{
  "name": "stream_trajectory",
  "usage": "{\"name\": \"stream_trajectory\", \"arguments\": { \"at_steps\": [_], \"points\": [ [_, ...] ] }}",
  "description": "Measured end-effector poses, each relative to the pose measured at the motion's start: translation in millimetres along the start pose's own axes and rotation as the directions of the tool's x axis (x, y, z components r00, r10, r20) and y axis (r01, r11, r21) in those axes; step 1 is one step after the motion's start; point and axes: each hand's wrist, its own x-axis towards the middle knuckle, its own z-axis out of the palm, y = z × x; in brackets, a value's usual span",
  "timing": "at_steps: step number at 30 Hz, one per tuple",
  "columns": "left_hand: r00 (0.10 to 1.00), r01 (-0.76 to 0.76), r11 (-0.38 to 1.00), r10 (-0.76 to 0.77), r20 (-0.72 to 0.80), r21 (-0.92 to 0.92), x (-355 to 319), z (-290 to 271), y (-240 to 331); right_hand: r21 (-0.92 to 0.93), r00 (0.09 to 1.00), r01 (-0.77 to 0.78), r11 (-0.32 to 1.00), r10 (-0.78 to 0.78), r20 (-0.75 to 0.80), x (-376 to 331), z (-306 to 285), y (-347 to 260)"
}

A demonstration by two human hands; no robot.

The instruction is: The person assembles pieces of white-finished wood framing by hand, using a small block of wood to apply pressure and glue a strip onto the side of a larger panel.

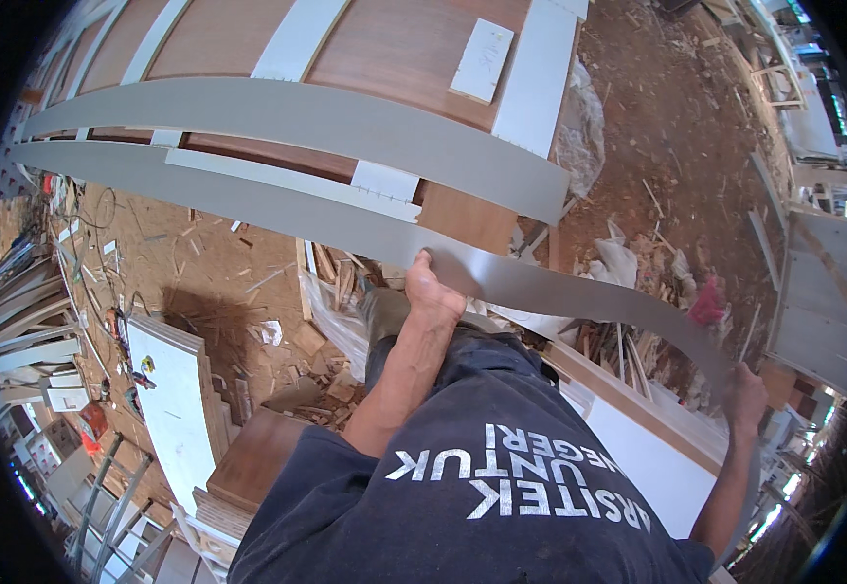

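Observation:
A long, flexible grey laminate strip [579, 295] runs along the near edge of a panel frame and curves off to the right. Close to the middle of its length, my left hand [433, 287] pinches the lower edge, thumb on top and fingers hidden beneath. Far to the right, my right hand [748, 394] grips the bent part of the strip, slightly blurred. A second grey strip [345, 127] lies across the white battens [297, 39] and brown plywood panels [219, 37]. A small white board [483, 60] rests on the panels' right side.
White boards [172, 409] stand stacked at the left beside a brown box-like panel [258, 456]. Wood scraps and plastic sheeting [581, 127] litter the earth floor. A pink item [707, 302] lies near the strip's bend. A grey board [822, 282] leans at the far right.

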Motion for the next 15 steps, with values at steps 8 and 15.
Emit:
{"name": "stream_trajectory", "arguments": {
  "at_steps": [8,15],
  "points": [
    [0.999,0.005,0.999,-0.007,0.047,0.052,18,-19,3,0.026,0.995,0.01,1.0,-0.007,-0.095,8,-15,-2],
    [0.999,0.01,0.989,-0.015,0.039,0.147,0,-12,7,-0.009,0.993,0.009,1.0,-0.01,-0.115,7,-27,-10]
  ]
}}
